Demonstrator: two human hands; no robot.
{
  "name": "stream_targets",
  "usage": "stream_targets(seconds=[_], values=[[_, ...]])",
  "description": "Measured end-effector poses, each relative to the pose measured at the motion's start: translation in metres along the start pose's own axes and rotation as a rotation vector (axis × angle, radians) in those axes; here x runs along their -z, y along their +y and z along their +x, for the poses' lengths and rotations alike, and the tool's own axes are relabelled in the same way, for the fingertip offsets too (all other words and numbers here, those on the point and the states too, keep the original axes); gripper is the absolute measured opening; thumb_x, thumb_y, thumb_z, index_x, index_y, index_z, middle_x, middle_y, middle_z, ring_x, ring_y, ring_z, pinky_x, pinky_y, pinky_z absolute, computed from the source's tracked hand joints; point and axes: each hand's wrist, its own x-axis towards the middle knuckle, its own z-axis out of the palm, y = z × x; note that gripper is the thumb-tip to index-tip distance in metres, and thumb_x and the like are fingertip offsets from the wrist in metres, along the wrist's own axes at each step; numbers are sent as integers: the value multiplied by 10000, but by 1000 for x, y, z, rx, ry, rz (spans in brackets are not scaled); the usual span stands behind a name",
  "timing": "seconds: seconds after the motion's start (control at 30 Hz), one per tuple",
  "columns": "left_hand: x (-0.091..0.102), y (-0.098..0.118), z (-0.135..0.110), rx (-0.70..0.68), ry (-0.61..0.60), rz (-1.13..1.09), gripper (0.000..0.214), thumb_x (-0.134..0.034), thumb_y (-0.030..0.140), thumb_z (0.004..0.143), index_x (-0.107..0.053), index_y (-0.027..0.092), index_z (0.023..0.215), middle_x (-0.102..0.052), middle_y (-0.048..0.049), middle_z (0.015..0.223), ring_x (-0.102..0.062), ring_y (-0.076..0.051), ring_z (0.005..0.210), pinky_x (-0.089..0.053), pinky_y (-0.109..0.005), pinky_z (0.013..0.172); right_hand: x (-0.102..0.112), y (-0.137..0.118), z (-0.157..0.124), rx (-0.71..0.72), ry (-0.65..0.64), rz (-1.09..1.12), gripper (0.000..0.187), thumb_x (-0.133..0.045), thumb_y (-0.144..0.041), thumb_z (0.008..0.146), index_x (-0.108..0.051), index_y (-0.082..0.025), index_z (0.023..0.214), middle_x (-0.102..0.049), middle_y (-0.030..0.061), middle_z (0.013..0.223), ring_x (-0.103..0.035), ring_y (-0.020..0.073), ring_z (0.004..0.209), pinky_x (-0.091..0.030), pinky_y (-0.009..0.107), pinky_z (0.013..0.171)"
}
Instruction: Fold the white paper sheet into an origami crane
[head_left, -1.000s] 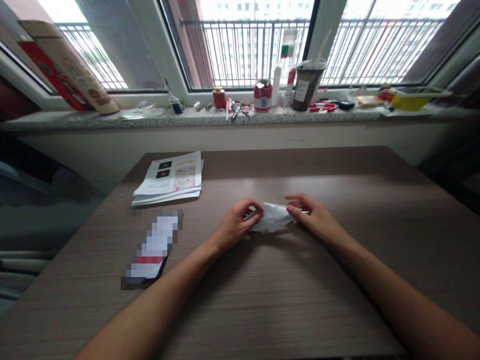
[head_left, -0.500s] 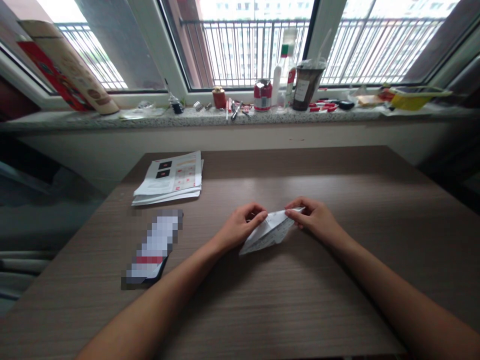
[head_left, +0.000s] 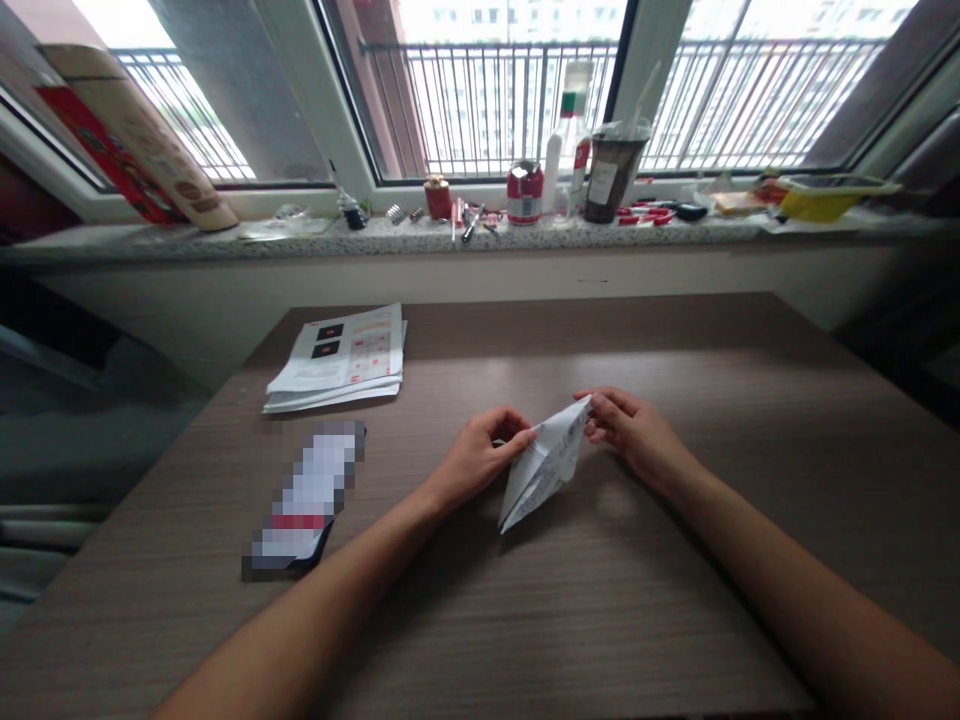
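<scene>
Between my hands is a folded sheet of paper (head_left: 544, 465), white with print on it, with pointed ends and held tilted over the table. My left hand (head_left: 491, 445) pinches its upper left edge between thumb and fingers. At the paper's top right point, my right hand (head_left: 626, 425) has thumb and fingertips closed on the tip. The lower point of the paper hangs just above or on the wooden table (head_left: 600, 610); I cannot tell which. Some of my left fingers are hidden behind the paper.
Left of my hands lies a phone (head_left: 307, 490) with a blurred screen. Behind it is a stack of printed papers (head_left: 337, 355). On the stone windowsill (head_left: 300, 245) stand a red can (head_left: 524, 192), a dark drink cup with a straw (head_left: 613, 175), a clear bottle (head_left: 574, 130) and a yellow container (head_left: 821, 200).
The folded paper has turned steeper, its right tip up and its lower point nearer me. My right hand has shifted its hold to that tip; my left hand has hardly moved.
</scene>
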Motion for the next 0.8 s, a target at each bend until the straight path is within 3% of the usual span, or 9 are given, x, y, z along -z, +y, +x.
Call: stream_targets(seconds=[0.2,0.37,0.63,0.8], values=[[-3,-2,-1,-12,-32,-7,238,-664,378,945,-661,142,920,-652,-20,833,-582,-142,754,-460,-245,694,-2,-2,-2,51,17,-113,351,-787,-504,806,-754,-186,951,-683,18,742,-615,142,657,-539,275,636],[-6,0,-2,-13,-69,2,250,-621,381,980,-699,144,992,-690,-46,905,-613,-161,823,-465,-254,728,-6,-6,-5,92,4,-193,336,-755,-486,841,-751,-182,982,-681,13,734,-613,145,641,-517,277,630],[-12,-2,-2,24,-99,-28,235,-667,369,938,-698,137,915,-671,-28,830,-591,-150,762,-454,-249,703,-8,7,-4,55,-3,-124,331,-766,-509,847,-720,-186,896,-640,-12,679,-558,119,575,-448,251,563],[-12,-3,-1,37,-74,-25,237,-665,374,920,-673,140,881,-644,-15,806,-567,-143,742,-442,-246,692,-11,8,-4,29,-19,-76,324,-781,-500,836,-740,-199,949,-672,-2,736,-594,130,638,-485,256,618]])
